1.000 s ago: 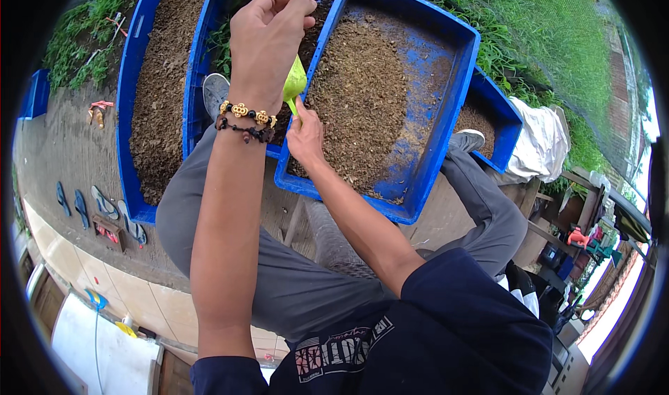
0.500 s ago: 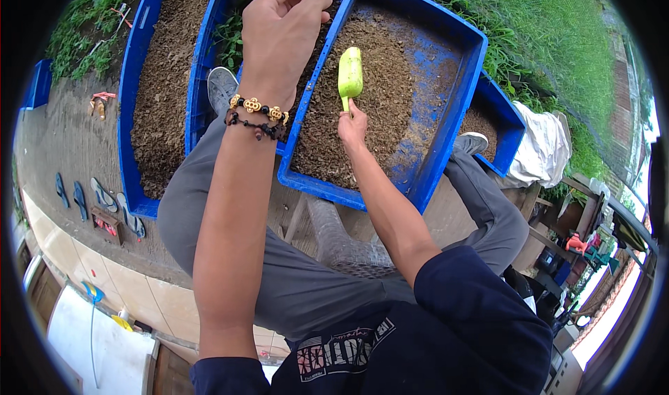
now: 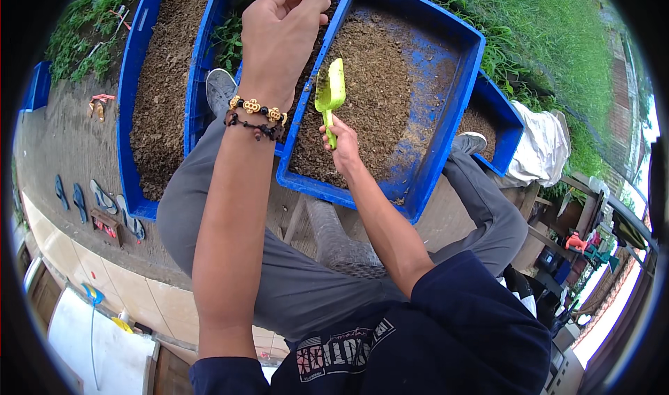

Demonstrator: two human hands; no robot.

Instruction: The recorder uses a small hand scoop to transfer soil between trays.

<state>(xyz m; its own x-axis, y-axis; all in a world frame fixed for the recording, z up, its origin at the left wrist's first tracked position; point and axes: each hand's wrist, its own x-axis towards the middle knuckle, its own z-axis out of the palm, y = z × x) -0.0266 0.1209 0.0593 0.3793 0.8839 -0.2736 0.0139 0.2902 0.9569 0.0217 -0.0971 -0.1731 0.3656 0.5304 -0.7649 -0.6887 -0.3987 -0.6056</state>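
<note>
My right hand [image 3: 341,142] is closed around the handle of a bright yellow-green hand scoop [image 3: 331,88]. Tilted on its side, the scoop shows its hollow toward the left, with dark crumbs in it. It is over brown, crumbly soil-like material [image 3: 373,67] in a blue rectangular tray [image 3: 432,186]. The tray's bare blue bottom shows on the right, dusted with crumbs. My left hand [image 3: 282,39] is raised at the top, over the tray's left side, fingers curled and thumb against them. Whether anything is pinched there is hidden.
To the left, a long blue tray [image 3: 129,151] holds more brown material [image 3: 167,81]. Another blue tray [image 3: 512,140] lies partly under the right side, near a white sack [image 3: 540,144]. My shoes flank the middle tray. Sandals [image 3: 80,200] lie on the concrete at left; grass grows beyond.
My right hand has drawn the scoop closer and to the left, turning it from back-up so its hollow now shows. My left hand stays nearly still.
</note>
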